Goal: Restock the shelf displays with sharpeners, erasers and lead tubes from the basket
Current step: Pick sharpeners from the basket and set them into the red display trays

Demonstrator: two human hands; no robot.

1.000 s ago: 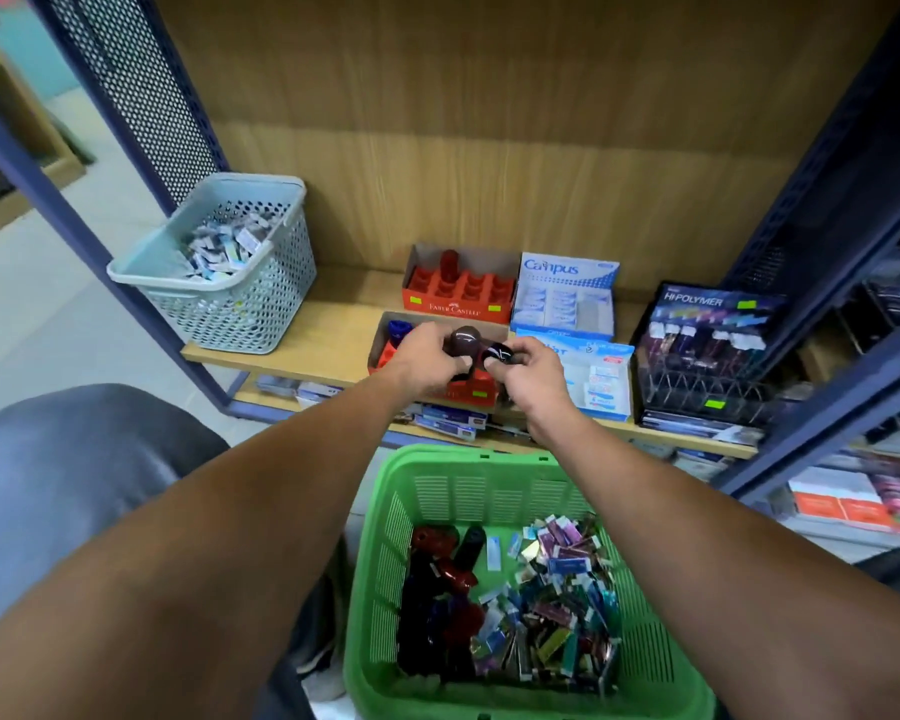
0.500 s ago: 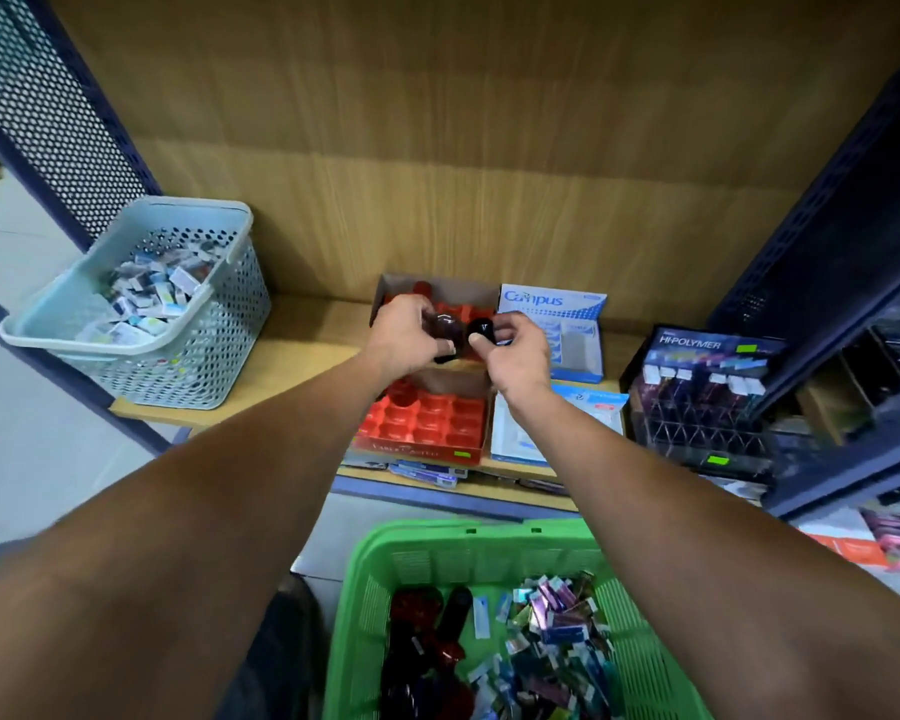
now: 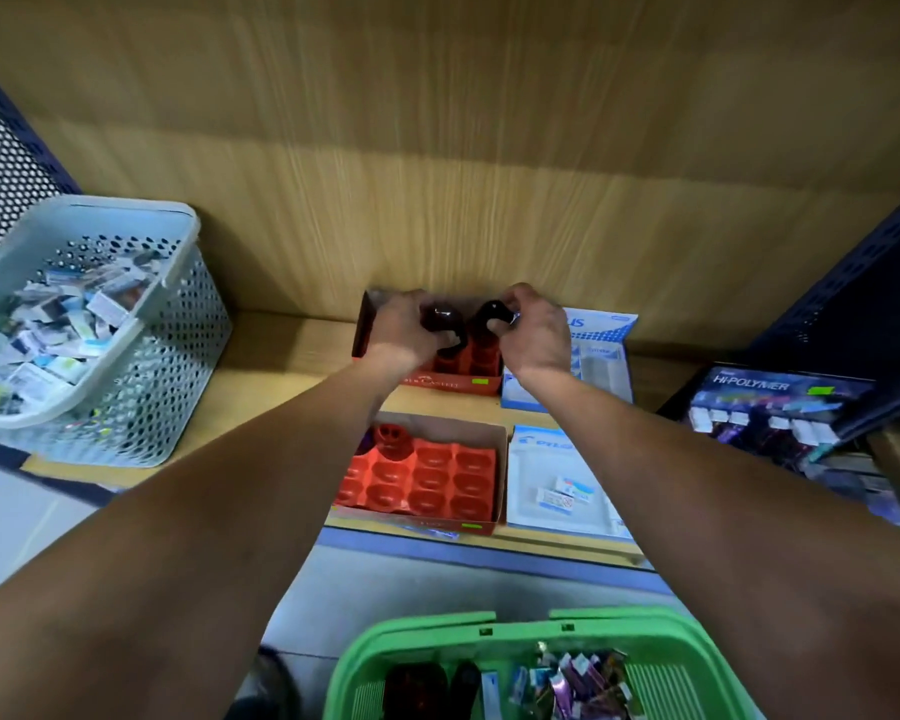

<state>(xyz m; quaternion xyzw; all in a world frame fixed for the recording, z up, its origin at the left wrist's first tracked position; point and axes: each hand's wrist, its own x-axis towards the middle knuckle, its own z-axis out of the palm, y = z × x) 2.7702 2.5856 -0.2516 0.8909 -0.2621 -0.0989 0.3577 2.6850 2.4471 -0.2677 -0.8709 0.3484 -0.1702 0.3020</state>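
Observation:
My left hand (image 3: 404,324) grips a dark red sharpener (image 3: 440,320) over the back red display tray (image 3: 450,379). Beside it my right hand (image 3: 533,330) grips a black sharpener (image 3: 492,314) above the same tray. A second red tray (image 3: 427,478) lies nearer, with one red sharpener (image 3: 393,436) in its back left corner and the other pockets bare. The green basket (image 3: 437,641) at the bottom holds dark sharpeners (image 3: 427,688) and several small packets (image 3: 572,685).
A pale perforated basket (image 3: 141,324) of small boxed items stands on the shelf's left. White-blue eraser boxes (image 3: 557,485) lie right of the trays. A Hi-Polymer lead display (image 3: 770,407) sits far right under a dark blue upright. A wooden back panel closes the shelf.
Both hands have moved away from the near tray to the back tray, each still holding its sharpener, and have drawn slightly apart. My view has tilted closer to the shelf.

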